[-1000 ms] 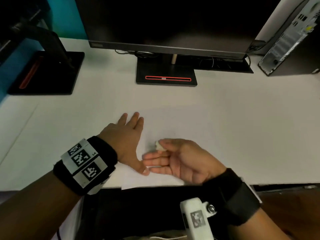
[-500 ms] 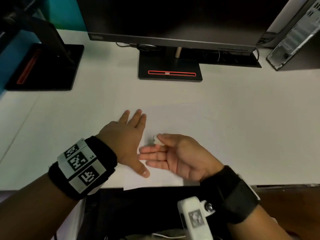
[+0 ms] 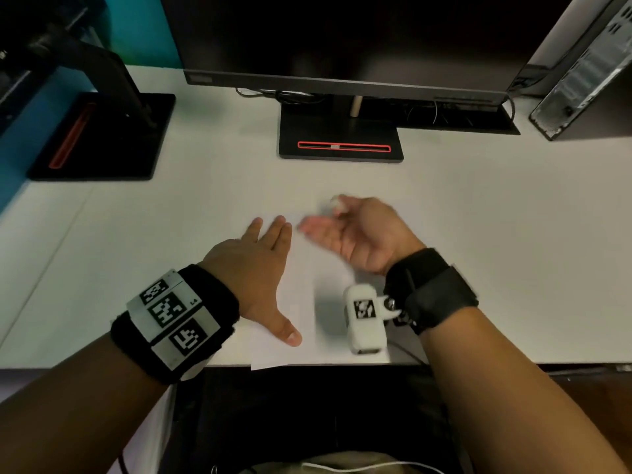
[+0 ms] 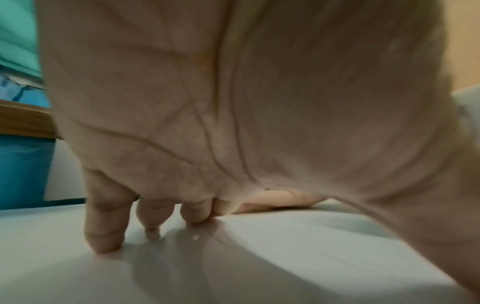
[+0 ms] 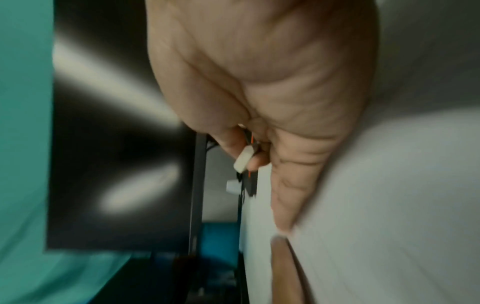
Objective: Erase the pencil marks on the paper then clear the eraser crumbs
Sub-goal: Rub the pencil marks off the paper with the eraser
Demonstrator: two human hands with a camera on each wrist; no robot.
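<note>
Far to the left of the paper [image 3: 307, 268], a black stand [image 3: 102, 138] sits on the white desk [image 3: 171, 206]. It has a red stripe on it.

The left hand [image 3: 253, 268] lies flat on the left part of the paper. Its fingers [image 4: 106, 226] are straight and spread a little, and the tips push down on the sheet. The thumb points back toward the near edge of the desk. This hand holds nothing.

The paper is white, so it is hard to see against the desk. One corner hangs a little over the near edge. No pencil marks or crumbs can be made out on it.

The right hand [image 3: 359, 230] is over the right part of the paper, just beside the left hand's fingertips. It is blurry. The palm faces left. The thumb and first finger pinch a small white eraser [image 3: 337, 203], and the other fingers reach out straight.

Behind the paper, farther back on the desk, stands a dark monitor [image 3: 342, 46] on a black base [image 3: 342, 138].
</note>
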